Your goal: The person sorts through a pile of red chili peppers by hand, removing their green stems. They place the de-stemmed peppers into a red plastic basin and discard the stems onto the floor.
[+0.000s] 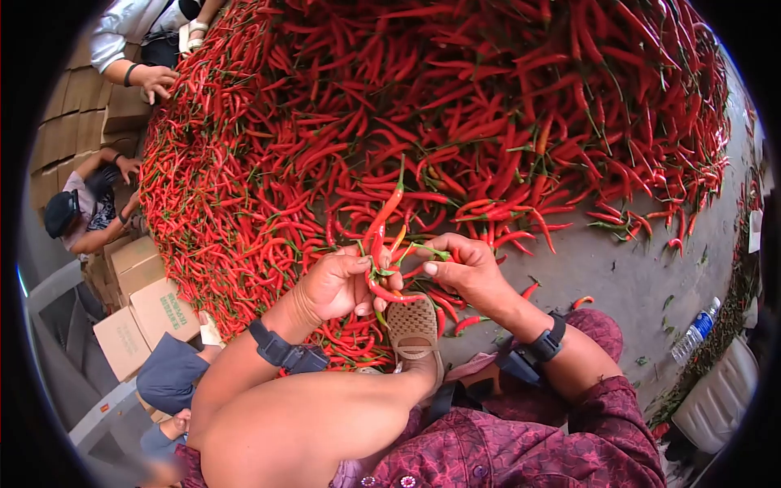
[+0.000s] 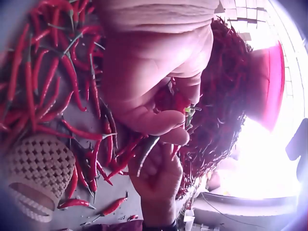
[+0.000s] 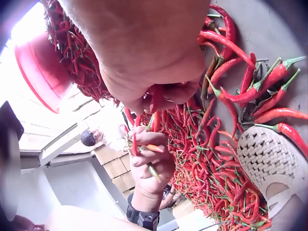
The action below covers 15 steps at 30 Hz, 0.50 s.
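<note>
My left hand (image 1: 329, 285) grips several red chili peppers (image 1: 382, 220) between thumb and fingers. One points up and away with its green stem, and another lies crosswise below the thumb. Just to the right, my right hand (image 1: 476, 276) pinches a red chili pepper (image 3: 156, 98), mostly hidden by the fingers in the right wrist view. A green stem (image 1: 429, 250) shows between the two hands, close to the right fingertips. Beyond both hands spreads a large heap of red chilies (image 1: 325, 154). In the left wrist view, more loose chilies (image 2: 48, 79) lie on the grey floor.
A woven shoe (image 1: 411, 325) stands below the hands. Cardboard boxes (image 1: 163, 313) are stacked at the left, near other people beside the heap. On the right, a plastic bottle (image 1: 697, 329) lies on the grey floor (image 1: 569, 268), with a white container (image 1: 720, 398) nearby.
</note>
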Each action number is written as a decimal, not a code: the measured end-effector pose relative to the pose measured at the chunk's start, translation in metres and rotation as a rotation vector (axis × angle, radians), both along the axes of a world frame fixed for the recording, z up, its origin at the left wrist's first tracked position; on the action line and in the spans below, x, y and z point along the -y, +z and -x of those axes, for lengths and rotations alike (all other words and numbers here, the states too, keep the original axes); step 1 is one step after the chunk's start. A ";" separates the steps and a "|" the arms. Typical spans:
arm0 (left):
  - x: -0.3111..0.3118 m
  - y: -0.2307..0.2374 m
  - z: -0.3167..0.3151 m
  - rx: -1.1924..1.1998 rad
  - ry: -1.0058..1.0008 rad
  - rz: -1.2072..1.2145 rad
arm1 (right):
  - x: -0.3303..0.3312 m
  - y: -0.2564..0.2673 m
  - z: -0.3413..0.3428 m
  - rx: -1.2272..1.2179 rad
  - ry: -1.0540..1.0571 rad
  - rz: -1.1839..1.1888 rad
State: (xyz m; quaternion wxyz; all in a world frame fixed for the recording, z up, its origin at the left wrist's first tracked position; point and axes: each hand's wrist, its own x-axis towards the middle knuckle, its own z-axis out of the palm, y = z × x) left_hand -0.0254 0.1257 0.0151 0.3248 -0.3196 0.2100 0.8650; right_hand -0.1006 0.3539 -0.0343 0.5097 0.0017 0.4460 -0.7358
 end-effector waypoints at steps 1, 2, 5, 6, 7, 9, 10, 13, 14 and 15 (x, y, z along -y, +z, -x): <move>-0.001 0.000 0.002 -0.001 0.000 -0.041 | -0.001 0.001 0.000 -0.145 -0.002 -0.034; -0.001 0.000 0.004 0.001 0.000 -0.081 | -0.002 0.002 -0.001 -0.289 -0.003 -0.066; -0.008 0.004 0.013 -0.005 -0.106 0.074 | -0.002 0.015 0.002 -0.559 0.054 -0.092; -0.012 0.004 0.014 -0.011 -0.133 0.120 | -0.002 0.019 0.002 -0.621 0.084 -0.089; -0.013 0.002 0.014 0.003 -0.171 0.175 | -0.001 0.020 -0.001 -0.655 0.037 -0.131; -0.018 0.001 0.017 0.023 -0.179 0.216 | -0.001 0.009 -0.003 -0.455 0.024 -0.078; -0.021 0.002 0.020 0.033 -0.182 0.237 | -0.001 0.004 -0.004 -0.357 0.017 -0.051; -0.024 0.005 0.026 0.048 -0.193 0.275 | -0.001 0.009 -0.001 -0.209 0.032 -0.053; -0.024 0.006 0.028 0.053 -0.202 0.298 | -0.001 0.012 0.001 -0.126 0.054 -0.064; -0.030 0.011 0.034 0.066 -0.314 0.411 | 0.000 0.011 0.002 -0.067 0.089 -0.069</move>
